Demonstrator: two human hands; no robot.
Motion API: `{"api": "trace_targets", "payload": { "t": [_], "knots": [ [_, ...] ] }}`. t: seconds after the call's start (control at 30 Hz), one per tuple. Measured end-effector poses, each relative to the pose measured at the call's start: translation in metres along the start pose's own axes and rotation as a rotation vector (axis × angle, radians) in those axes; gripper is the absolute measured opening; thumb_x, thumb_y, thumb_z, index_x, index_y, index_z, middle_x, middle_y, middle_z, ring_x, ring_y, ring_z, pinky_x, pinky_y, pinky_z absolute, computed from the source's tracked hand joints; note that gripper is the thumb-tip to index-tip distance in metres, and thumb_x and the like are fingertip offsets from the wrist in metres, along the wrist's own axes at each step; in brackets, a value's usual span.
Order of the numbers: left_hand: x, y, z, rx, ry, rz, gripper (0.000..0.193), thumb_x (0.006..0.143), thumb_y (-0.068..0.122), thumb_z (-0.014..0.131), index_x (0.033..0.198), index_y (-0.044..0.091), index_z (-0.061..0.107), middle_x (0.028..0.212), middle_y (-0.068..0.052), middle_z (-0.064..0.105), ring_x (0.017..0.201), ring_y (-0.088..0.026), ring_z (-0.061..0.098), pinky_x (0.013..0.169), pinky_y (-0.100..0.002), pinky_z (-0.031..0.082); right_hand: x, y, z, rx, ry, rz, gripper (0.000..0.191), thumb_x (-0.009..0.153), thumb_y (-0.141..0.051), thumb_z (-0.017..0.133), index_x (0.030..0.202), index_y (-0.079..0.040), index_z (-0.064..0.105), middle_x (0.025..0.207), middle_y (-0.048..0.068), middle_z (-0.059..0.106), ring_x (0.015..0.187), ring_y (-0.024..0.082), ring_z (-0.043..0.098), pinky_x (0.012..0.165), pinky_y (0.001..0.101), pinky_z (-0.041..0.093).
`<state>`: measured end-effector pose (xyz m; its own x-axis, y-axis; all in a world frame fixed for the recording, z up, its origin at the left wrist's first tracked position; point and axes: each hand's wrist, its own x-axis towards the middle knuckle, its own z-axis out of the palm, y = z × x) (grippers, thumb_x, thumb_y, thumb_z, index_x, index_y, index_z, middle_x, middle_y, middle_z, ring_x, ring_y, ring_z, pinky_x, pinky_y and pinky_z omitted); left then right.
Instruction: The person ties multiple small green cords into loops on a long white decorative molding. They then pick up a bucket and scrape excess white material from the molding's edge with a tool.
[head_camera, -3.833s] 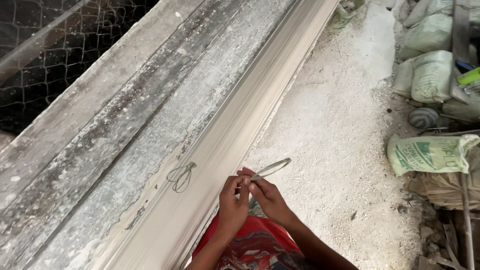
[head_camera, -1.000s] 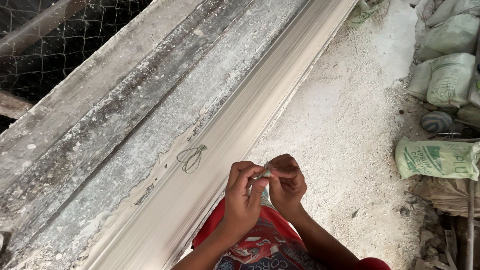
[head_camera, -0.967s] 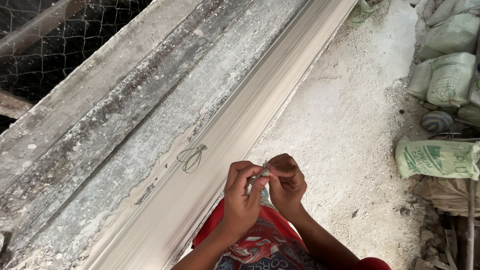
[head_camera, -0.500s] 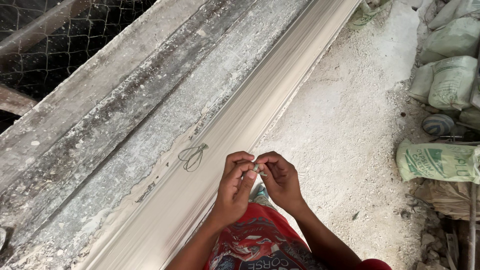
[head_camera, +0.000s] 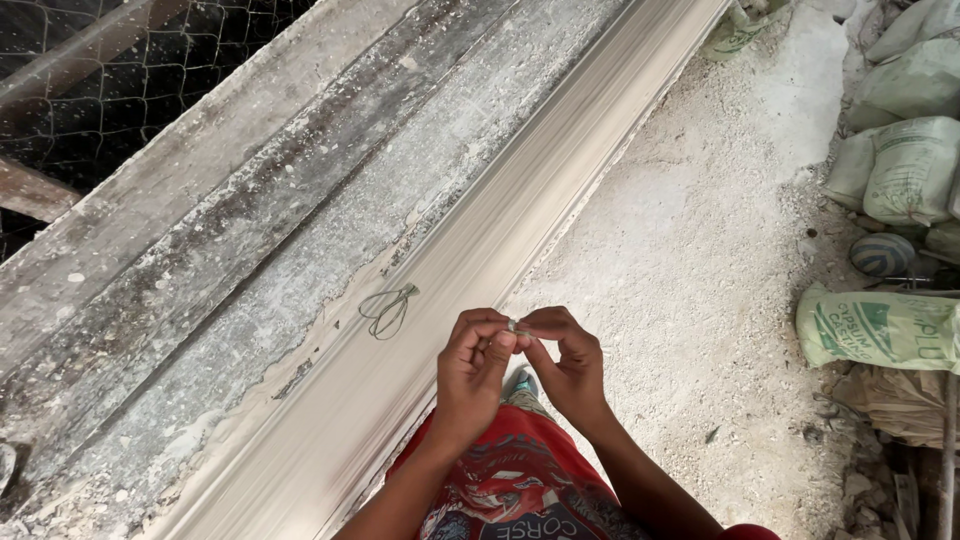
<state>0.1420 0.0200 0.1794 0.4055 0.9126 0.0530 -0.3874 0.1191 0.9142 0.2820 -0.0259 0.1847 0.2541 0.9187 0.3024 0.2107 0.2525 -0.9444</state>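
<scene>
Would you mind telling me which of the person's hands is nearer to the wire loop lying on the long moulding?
Left. The left hand is just right of the wire loop on the moulding; the right hand is farther right, beyond it.

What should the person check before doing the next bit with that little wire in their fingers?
1. Both hands on the small wire piece: ok, left hand and right hand pinch it together.
2. Wire fully bent into shape: cannot tell, fingers hide most of it.
3. Wire loop lying ready on the long moulded strip: ok, left of the hands.
4. Strip surface undamaged near the hands: ok, no visible cracks.
5. Sacks out of the way: ok, they lie off to the right.
</scene>
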Motion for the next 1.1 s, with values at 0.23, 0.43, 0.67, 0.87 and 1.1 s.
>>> {"api": "trace_targets", "payload": {
  "t": [0.23, 0.43, 0.67, 0.87, 1.1],
  "knots": [
    [-0.004, 0.008, 0.005, 0.114, -0.039, -0.11, 0.019, 0.105, 0.021, 0.059, 0.106, 0.002, 0.063, 0.081, 0.002, 0.068, 0.066, -0.001, 0.048, 0.056, -0.02, 0.04, -0.012, 0.011, 0.0, 0.095, 0.016, -0.017, 0.017, 0.099, 0.007, 0.06, 0.113, -0.002, 0.062, 0.122, 0.013, 0.062, 0.116, 0.018, 0.061, 0.099, 0.0316, 0.051],
    [-0.004, 0.01, 0.008, 0.192, -0.014, -0.037, 0.02, 0.105, 0.021, 0.066, 0.099, 0.001, 0.067, 0.066, 0.005, 0.058, 0.058, 0.0, 0.037, 0.05, -0.022, 0.031, -0.024, 0.02, 0.009, 0.196, 0.108, -0.039, 0.015, 0.103, 0.007, 0.056, 0.114, -0.002, 0.057, 0.119, 0.012, 0.061, 0.108, 0.014, 0.061, 0.092, 0.0266, 0.053],
    [-0.009, 0.011, 0.009, 0.29, -0.005, 0.0, 0.011, 0.1, 0.013, 0.066, 0.103, 0.003, 0.065, 0.059, 0.008, 0.036, 0.054, -0.001, 0.031, 0.047, -0.024, 0.026, -0.022, 0.028, 0.008, 0.277, 0.125, 0.001, 0.014, 0.104, 0.007, 0.054, 0.114, -0.003, 0.055, 0.117, 0.012, 0.06, 0.102, 0.01, 0.062, 0.085, 0.0237, 0.054],
    [-0.011, 0.017, 0.009, 0.37, 0.003, 0.015, 0.014, 0.101, 0.013, 0.068, 0.11, 0.002, 0.071, 0.066, 0.009, 0.054, 0.058, -0.001, 0.046, 0.049, -0.022, 0.037, -0.025, 0.028, 0.003, 0.232, 0.12, 0.005, 0.013, 0.103, 0.006, 0.054, 0.113, -0.003, 0.055, 0.117, 0.012, 0.061, 0.101, 0.011, 0.061, 0.087, 0.0249, 0.053],
    [0.0, 0.018, -0.005, 0.479, -0.024, 0.066, 0.025, 0.093, 0.018, 0.075, 0.108, -0.002, 0.07, 0.099, -0.012, 0.063, 0.072, -0.009, 0.064, 0.058, -0.024, 0.055, -0.005, 0.022, -0.009, 0.174, 0.237, -0.043, 0.007, 0.108, 0.001, 0.054, 0.114, -0.003, 0.056, 0.115, 0.011, 0.062, 0.099, 0.013, 0.062, 0.09, 0.0284, 0.055]
  ]
}}
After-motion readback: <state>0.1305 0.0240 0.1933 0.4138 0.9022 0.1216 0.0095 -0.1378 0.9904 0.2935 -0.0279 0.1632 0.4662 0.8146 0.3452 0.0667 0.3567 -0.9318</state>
